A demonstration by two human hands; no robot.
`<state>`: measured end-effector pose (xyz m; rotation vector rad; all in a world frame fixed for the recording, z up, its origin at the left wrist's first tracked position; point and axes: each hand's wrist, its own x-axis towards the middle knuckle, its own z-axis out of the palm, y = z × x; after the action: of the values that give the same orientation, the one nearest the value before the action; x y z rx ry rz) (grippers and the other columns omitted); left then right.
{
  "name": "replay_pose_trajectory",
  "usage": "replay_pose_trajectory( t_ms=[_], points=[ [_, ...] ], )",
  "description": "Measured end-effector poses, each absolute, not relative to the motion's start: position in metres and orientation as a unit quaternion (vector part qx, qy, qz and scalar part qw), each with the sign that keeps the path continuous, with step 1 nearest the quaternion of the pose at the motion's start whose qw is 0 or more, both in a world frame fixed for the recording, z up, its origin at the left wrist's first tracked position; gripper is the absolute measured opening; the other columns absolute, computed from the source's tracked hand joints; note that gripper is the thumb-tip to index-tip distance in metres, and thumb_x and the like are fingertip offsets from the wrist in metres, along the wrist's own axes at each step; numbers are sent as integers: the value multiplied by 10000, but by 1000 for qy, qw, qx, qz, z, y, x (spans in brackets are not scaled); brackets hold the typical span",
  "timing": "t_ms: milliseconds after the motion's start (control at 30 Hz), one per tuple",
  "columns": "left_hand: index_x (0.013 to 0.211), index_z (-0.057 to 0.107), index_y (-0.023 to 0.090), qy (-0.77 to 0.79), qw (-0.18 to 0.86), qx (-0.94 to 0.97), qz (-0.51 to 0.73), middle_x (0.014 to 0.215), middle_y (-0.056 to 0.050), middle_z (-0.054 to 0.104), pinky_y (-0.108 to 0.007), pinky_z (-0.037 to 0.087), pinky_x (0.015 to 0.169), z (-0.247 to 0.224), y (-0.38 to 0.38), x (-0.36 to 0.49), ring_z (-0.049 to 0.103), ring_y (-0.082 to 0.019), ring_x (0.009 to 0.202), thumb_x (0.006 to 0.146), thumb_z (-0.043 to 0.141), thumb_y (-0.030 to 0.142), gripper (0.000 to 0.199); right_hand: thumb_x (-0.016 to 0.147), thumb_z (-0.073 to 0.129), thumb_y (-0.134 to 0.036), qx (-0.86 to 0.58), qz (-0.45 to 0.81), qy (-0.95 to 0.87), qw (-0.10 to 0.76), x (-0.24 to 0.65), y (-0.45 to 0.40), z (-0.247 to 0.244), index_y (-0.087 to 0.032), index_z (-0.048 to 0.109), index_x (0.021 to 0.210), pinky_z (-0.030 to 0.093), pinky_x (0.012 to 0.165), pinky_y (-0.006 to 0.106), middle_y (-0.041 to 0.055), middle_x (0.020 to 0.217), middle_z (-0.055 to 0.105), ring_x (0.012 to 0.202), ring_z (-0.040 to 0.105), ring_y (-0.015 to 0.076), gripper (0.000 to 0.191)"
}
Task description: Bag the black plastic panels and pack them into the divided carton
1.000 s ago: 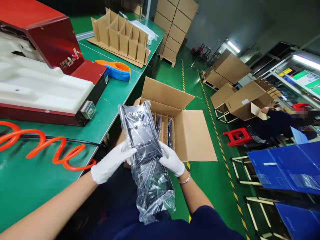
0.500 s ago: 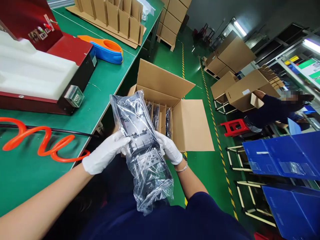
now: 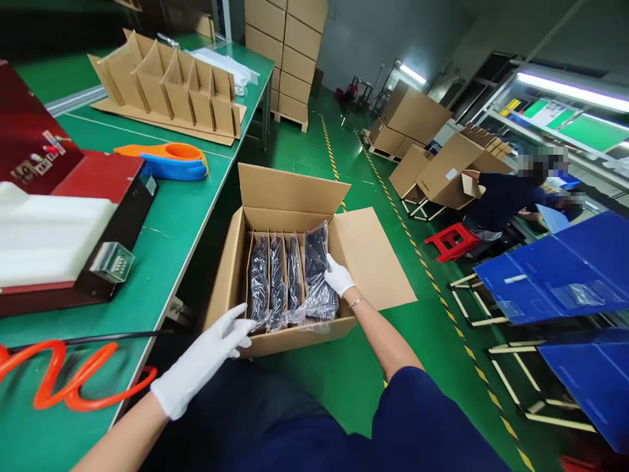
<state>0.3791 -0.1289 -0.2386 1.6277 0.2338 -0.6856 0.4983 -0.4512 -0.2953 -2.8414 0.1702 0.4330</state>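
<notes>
Right hand: the white-gloved right hand (image 3: pixel 339 275) has its thumb pressed on the right side of a long black part in clear plastic wrap (image 3: pixel 317 259), so it's gripping that edge. Can't really see where the other fingers go.

Left hand: the white-gloved left hand (image 3: pixel 211 347) is palm down with the fingers loosely spread, nothing pinched. Its fingertips are right at the near-left corner of the carton, by some loose plastic; can't tell if they actually touch it.

Wrapped part: at the right end of an open brown cardboard carton (image 3: pixel 295 342), leaning a bit, broad face up, with its bottom end close to the near edge. Can't tell how deep it sits.

Carton neighbours: three more black plastic-wrapped parts (image 3: pixel 277 282) stand on edge in a row to its left, with thin brown cardboard dividers (image 3: pixel 249 262) in there too.

Flaps: the brown far flap (image 3: pixel 292 190) stands up, the brown right flap (image 3: pixel 373 262) is folded outward.

Worktop: the green worktop (image 3: pixel 162 255) runs along the carton's left. Coiled orange hose (image 3: pixel 73 393) near its close edge, blue-and-orange ring-shaped item (image 3: pixel 177 160) by the right edge, brown cardboard divider grid (image 3: pixel 167 85) toward the far end.
</notes>
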Motion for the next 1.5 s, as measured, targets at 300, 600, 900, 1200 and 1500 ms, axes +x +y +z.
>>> replay_pose_trajectory(
  t_ms=[300, 600, 900, 1200, 1500],
  points=[
    [1509, 387, 57, 108, 622, 717, -296, 1129, -167, 699, -394, 506, 784, -248, -131, 380, 647, -277, 909, 609, 679, 790, 1197, 855, 602, 2, -968, 244, 34, 41, 536, -405, -354, -113, 283, 1638, 557, 994, 467, 291, 1367, 649, 1211, 692, 366, 854],
    [1495, 441, 80, 106, 634, 708, -294, 1019, -125, 713, -396, 524, 780, -256, -130, 380, 647, -277, 876, 627, 711, 809, 1166, 995, 675, -328, -960, 268, 31, 69, 531, -415, -359, -142, 637, 1303, 589, 967, 475, 120, 1270, 688, 1109, 699, 251, 362],
    [1519, 421, 86, 61, 622, 722, -296, 887, -46, 655, -369, 506, 793, -273, -128, 380, 586, -241, 827, 770, 617, 801, 1053, 998, 671, -368, -953, 264, 136, 59, 528, -443, -355, -135, 641, 1288, 592, 951, 461, 123, 1262, 681, 1093, 694, 245, 374],
    [1489, 516, 155, 40, 596, 753, -277, 899, -47, 716, -381, 513, 887, -275, -125, 380, 661, -282, 926, 832, 599, 739, 884, 974, 539, -164, -976, 149, 113, 111, 515, -477, -294, -146, 650, 1356, 529, 1047, 440, 167, 1274, 733, 1207, 692, 303, 398],
    [1444, 534, 174, 78, 672, 698, -237, 1222, -140, 729, -380, 557, 820, -254, -130, 382, 696, -284, 967, 698, 745, 689, 931, 792, 514, -186, -863, 35, -75, 499, 423, -424, -271, -161, 606, 1452, 438, 1210, 440, 87, 1409, 682, 1333, 626, 246, 667]
  ],
)
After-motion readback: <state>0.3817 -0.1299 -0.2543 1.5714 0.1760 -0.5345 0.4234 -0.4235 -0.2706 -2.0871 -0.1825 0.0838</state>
